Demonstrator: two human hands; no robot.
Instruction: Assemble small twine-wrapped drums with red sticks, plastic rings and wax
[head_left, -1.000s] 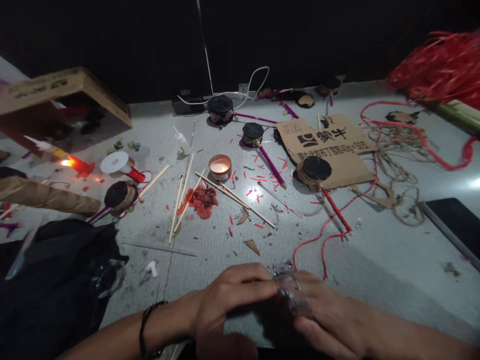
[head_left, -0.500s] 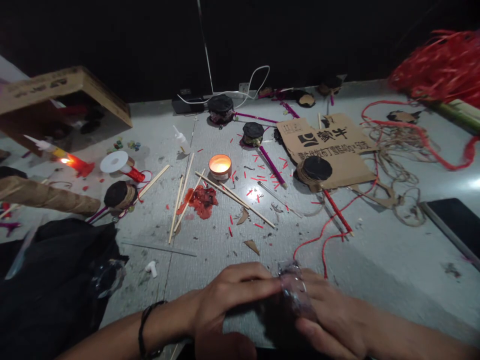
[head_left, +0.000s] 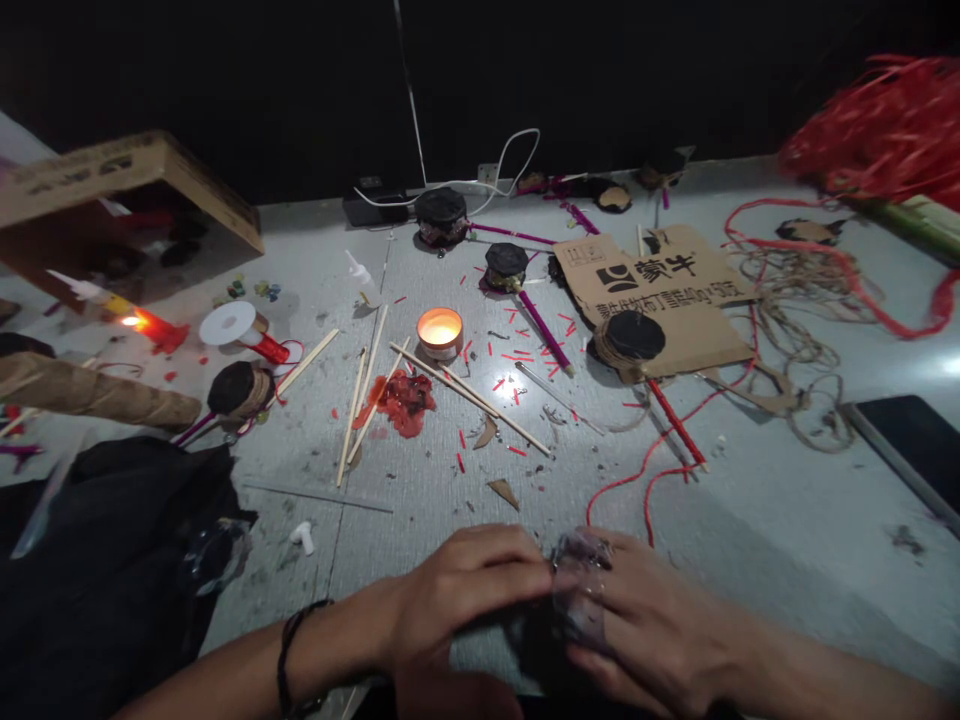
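While clear plastic [head_left: 581, 595] lay across fingers of the right hand [head_left: 660, 610], the left hand [head_left: 465, 580] touched its edge; I couldn't tell whether either's fingers gripped it. Beyond them burned a candle [head_left: 440, 332].

- Film [head_left: 581, 595]: see-through, a bit purple-grey, with shiny white spots
- Table [head_left: 795, 530]: grey with dark smudges
- Candle [head_left: 440, 334]: orange-brown cup, yellow glow
- Spilled blob [head_left: 409, 405]: red with dark bits
- Flat cardboard [head_left: 694, 335]: brown with black writing
- Cloth [head_left: 112, 560]: black
- Long string [head_left: 648, 500]: red
- Bracelet [head_left: 283, 660]: black
- Stringy bundle [head_left: 885, 140]: bright red
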